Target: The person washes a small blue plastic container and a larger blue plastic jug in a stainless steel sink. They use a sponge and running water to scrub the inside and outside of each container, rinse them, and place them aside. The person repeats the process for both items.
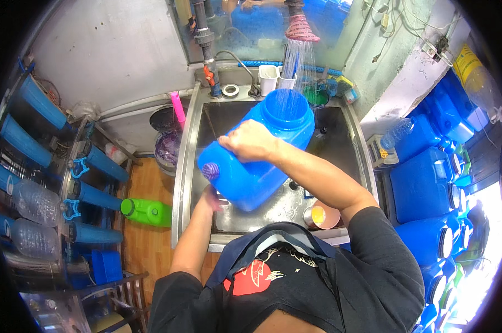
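A blue plastic water jug (pixel 255 183) is held tilted over the stainless steel sink (pixel 271 216), its wide round mouth (pixel 288 110) facing up and away from me. Water falls in many thin streams from an overhead spout wrapped in pink material (pixel 301 29) into that mouth. My right hand (pixel 251 141) grips the jug's handle from above. Below the jug's near left end, my left hand (pixel 213 199) is partly hidden by it and looks to be supporting its underside. A purple ribbed cap (pixel 210 170) sits on the jug's near left corner.
White plastic containers (pixel 268 79) and a green bowl (pixel 316 98) stand along the sink's back ledge. A metal cup (pixel 313 216) and a pink bowl (pixel 329 216) lie inside the sink. Several blue jugs (pixel 421 187) are stacked right; a green jug (pixel 147 212) and filter housings (pixel 97 193) are left.
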Demonstrator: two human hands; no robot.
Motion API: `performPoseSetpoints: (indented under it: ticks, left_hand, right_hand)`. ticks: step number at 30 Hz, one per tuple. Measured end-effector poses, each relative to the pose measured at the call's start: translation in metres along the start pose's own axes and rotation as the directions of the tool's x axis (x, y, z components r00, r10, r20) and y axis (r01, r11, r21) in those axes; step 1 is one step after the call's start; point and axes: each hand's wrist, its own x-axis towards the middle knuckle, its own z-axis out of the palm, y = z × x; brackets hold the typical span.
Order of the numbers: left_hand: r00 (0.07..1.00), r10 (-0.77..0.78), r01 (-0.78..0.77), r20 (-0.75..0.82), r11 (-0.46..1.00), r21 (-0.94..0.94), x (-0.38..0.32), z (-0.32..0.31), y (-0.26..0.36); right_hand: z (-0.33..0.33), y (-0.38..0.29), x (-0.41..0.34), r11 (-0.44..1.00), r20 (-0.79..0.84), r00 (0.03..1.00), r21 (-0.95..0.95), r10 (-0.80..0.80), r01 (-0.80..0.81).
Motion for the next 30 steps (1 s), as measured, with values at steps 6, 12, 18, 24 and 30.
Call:
performPoseSetpoints:
  ticks: [6, 12, 18, 24, 30]
  left_hand:
    - [0.982, -0.027, 0.059, -0.188, 0.985, 0.165, 0.031, -0.005, 0.018]
    - [0.927, 0.251, -0.188, -0.280, 0.954, 0.233, 0.027, 0.011, 0.113]
    - [0.864, 0.450, -0.370, -0.226, 0.872, 0.321, 0.006, 0.070, 0.255]
    - [0.914, 0.379, -0.395, -0.146, 0.912, -0.106, 0.019, 0.111, 0.345]
    - [0.957, 0.246, -0.289, -0.155, 0.750, -0.595, 0.036, 0.120, 0.394]
  right_hand:
    - [0.031, 0.027, -0.032, 0.994, -0.153, 0.985, 0.077, 0.085, -0.074]
    - [0.087, 0.039, -0.063, 0.997, -0.155, 0.988, 0.083, 0.016, -0.003]
    - [0.146, 0.017, -0.079, 0.997, -0.022, 0.999, 0.067, 0.049, -0.048]
    - [0.152, 0.008, -0.083, 0.976, 0.048, 0.982, 0.111, 0.184, -0.188]
    - [0.118, 0.025, -0.097, 0.972, 0.069, 0.989, 0.187, 0.131, -0.141]
